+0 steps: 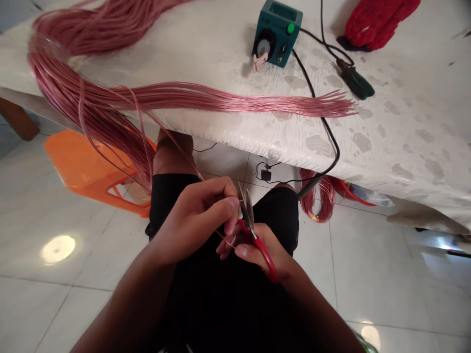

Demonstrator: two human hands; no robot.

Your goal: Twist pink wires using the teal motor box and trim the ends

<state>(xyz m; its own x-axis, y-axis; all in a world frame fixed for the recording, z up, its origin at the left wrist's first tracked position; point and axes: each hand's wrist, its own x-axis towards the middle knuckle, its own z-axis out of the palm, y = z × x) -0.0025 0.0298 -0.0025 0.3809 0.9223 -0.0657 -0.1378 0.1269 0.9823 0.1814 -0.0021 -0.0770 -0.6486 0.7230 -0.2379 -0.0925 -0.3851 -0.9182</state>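
Note:
My left hand (198, 215) is closed in a pinch on a single thin pink wire (176, 147) that runs up to the big bundle of pink wires (221, 100) lying across the white table. My right hand (265, 250) grips red-handled snips (253, 230), whose metal blades point up right beside my left fingertips. Both hands are over my lap, below the table's edge. The wire's end sits between the two hands by the blades.
On the table (405, 127) stand a teal box device (277, 32) with a green button, a black cable (324, 122), a dark green tool (355, 81) and a red bundle (379, 22). An orange stool (91, 169) stands left; a coil of wire (318, 196) hangs under the table.

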